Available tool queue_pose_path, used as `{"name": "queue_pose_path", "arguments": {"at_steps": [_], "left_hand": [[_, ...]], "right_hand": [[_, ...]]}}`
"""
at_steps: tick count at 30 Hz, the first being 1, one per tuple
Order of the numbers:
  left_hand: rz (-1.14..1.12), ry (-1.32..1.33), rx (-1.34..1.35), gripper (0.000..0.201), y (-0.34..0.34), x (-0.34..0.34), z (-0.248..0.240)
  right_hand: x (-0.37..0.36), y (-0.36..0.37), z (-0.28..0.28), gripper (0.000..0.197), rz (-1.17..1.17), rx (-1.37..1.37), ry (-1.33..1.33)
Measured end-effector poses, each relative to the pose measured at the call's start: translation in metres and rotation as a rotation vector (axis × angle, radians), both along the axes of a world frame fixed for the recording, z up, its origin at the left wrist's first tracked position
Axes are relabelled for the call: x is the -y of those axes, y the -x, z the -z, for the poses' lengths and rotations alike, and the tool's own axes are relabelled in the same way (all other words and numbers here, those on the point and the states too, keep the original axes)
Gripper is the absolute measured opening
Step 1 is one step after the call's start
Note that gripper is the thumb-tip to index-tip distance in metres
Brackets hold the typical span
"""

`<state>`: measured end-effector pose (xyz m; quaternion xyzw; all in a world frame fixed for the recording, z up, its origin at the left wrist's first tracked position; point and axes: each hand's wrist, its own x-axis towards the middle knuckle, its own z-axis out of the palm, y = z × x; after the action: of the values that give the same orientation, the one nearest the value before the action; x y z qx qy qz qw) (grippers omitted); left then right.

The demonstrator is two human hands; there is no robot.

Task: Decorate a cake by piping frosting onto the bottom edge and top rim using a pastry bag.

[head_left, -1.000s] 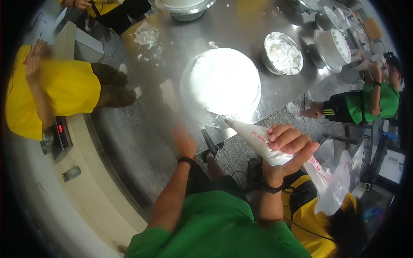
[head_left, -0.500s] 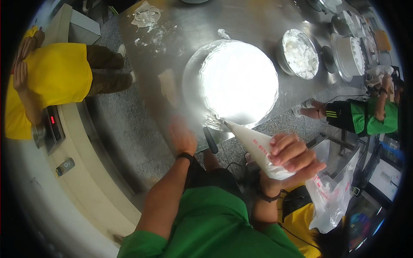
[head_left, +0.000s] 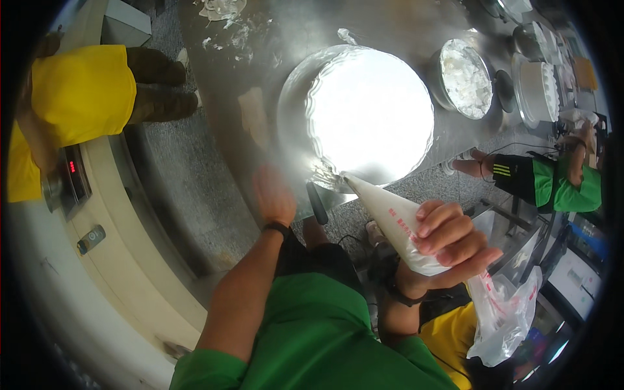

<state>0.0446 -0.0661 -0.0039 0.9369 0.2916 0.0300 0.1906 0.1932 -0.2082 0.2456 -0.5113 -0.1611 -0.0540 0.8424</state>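
Observation:
My right hand (head_left: 448, 237) is wrapped around a white piping bag (head_left: 393, 218) with red print, its loose plastic end (head_left: 504, 312) hanging beyond my wrist. The bag's tip meets the near lower edge of a round white cake (head_left: 370, 117), which glares brightly on top. Ridged piped cream shows along the cake's left rim. Beneath the cake is a shiny round metal turntable or plate (head_left: 292, 107). My left hand (head_left: 276, 195) reaches forward at the table's near edge, left of the cake; its fingers are blurred. A dark-handled tool (head_left: 316, 203) lies between my hands, its other end unclear.
On the metal table (head_left: 260, 52), a bowl of white cream (head_left: 465, 78) stands right of the cake. Farther right is another white cake (head_left: 538, 91). Cream smears (head_left: 224, 8) mark the far left. A person in yellow (head_left: 84, 84) stands left; one in green (head_left: 572, 182) works right.
The view has shifted slightly, so the cake and bowl sit a little higher and farther right. The bag tip stays at the cake's near edge. The person in yellow has shifted their arms.

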Motion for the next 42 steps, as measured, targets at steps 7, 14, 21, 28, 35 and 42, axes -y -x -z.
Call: {"name": "queue_pose_path", "arguments": {"at_steps": [7, 14, 21, 28, 35, 42], "left_hand": [[-0.012, 0.000, -0.015, 0.058, -0.0021, 0.0000, 0.0000], [-0.007, 0.004, -0.012, 0.058, -0.0019, 0.0002, 0.0013], [-0.014, 0.012, -0.036, 0.057, -0.0031, -0.0011, -0.0016], [-0.016, 0.014, -0.032, 0.057, -0.0037, -0.0010, -0.0001], [-0.017, 0.008, -0.034, 0.057, -0.0031, -0.0025, 0.0012], [-0.018, 0.019, -0.049, 0.057, -0.0046, -0.0034, -0.0025]], "right_hand": [[0.0003, -0.0015, -0.0010, 0.069, -0.007, -0.004, 0.033], [-0.0019, -0.0005, -0.0013, 0.070, 0.017, -0.017, 0.036], [-0.0011, 0.0007, -0.0003, 0.072, 0.003, -0.020, 0.028], [-0.0013, 0.0012, 0.0029, 0.070, -0.014, 0.017, 0.045], [0.0012, 0.0014, 0.0029, 0.069, -0.049, 0.034, 0.046], [0.0029, -0.0006, 0.0008, 0.069, -0.068, 0.018, 0.060]]}}
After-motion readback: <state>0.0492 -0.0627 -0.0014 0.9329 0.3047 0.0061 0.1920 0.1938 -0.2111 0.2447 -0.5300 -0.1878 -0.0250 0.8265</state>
